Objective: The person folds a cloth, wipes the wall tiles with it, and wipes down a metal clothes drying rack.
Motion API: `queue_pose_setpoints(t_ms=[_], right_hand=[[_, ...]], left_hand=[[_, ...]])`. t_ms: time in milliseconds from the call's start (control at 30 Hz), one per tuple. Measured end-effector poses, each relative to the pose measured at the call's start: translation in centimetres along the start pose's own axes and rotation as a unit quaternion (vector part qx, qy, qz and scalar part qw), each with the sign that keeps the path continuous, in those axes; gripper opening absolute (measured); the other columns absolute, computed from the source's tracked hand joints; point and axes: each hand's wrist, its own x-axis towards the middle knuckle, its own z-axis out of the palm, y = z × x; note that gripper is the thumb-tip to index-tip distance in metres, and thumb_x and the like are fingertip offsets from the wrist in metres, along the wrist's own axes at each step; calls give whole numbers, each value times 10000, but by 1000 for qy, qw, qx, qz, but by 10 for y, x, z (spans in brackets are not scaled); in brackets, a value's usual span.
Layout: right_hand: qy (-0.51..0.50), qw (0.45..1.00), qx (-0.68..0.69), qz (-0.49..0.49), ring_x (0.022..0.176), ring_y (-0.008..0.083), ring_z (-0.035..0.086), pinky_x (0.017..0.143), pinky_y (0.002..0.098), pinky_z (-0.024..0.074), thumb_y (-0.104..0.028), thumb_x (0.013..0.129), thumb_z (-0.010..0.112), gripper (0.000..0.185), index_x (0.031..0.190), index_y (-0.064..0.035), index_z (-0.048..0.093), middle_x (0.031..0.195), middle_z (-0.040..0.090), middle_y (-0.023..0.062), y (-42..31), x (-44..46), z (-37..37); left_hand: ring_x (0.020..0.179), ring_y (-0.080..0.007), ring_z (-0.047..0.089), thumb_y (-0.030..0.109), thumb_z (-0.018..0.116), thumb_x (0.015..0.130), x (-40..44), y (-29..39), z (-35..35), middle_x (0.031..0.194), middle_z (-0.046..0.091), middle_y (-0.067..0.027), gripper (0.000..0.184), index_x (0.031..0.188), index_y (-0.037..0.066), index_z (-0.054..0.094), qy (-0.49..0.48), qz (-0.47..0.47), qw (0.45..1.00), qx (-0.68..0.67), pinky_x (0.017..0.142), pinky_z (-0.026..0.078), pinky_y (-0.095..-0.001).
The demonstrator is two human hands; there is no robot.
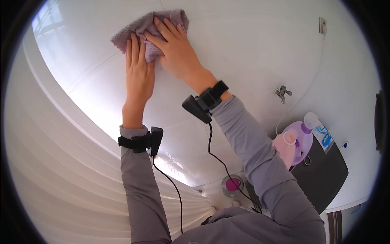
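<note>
A greyish-purple cloth (140,26) lies bunched against the glossy white wall, its ribbed edge folded over in places. My right hand (178,53) presses on the cloth's right part with fingers stretched and spread. Just to the left, my left hand (139,75) reaches up to the cloth's lower edge, its fingers extended and its fingertips resting on the fabric. Both palms face the wall. Each wrist carries a black strap with a small black device, from which a cable hangs.
Pleated white curtain (61,162) hangs along the left. On the right are a metal tap (282,93), a wall socket (322,25) with a white cord, and a dark surface (321,175) bearing a purple-and-pink appliance (302,140). Low down sits a round thing with a magenta centre (232,185).
</note>
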Motion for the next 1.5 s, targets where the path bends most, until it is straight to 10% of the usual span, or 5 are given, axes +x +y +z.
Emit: queue_pose_setpoints(t_ms=[267, 633, 1000, 1200, 1500], right_hand=[[-187, 956, 2, 226, 1373, 414, 290, 1130, 534, 236, -100, 773, 653, 613, 1366, -141, 504, 1470, 343, 213, -8, -286, -25], [60, 994, -26, 83, 1383, 384, 282, 1138, 524, 226, -113, 770, 621, 602, 1358, -194, 525, 1505, 320, 173, 81, -53, -64], [-81, 911, 31, 403, 1398, 517, 138, 1145, 551, 170, 5, 762, 544, 617, 1372, 20, 447, 1502, 203, 304, 1, -355, -36], [70, 925, 21, 372, 1423, 481, 95, 1163, 509, 99, 18, 782, 483, 646, 1420, 14, 384, 1533, 153, 282, 67, -269, -59], [180, 904, 4, 388, 1433, 430, 134, 1159, 492, 130, -296, 949, 525, 632, 1470, -19, 298, 1552, 147, 251, 141, -270, -90]], left_hand=[[1314, -281, 394, 177, 567, 852, -207, 78, 91, 1427, 442, -90, 567, 1394, 63, 449, -247, -1, 968, 30, 1131, 282, -421], [1396, -307, 305, 94, 468, 884, 42, 70, 80, 1502, 358, -111, 579, 1451, 57, 362, 36, 115, 993, -7, 1143, 239, -448], [1215, -214, 494, 168, 570, 838, -200, 114, 151, 1297, 571, -27, 495, 1329, 110, 536, -268, 94, 958, -34, 1093, 327, -382], [1277, -245, 450, 130, 554, 836, -82, 148, 162, 1363, 522, -55, 507, 1339, 87, 521, -179, 120, 971, -102, 1096, 321, -409], [1328, -240, 410, 100, 534, 823, -32, 211, 217, 1401, 488, -84, 505, 1323, 34, 516, -133, 149, 962, -186, 1127, 290, -395]])
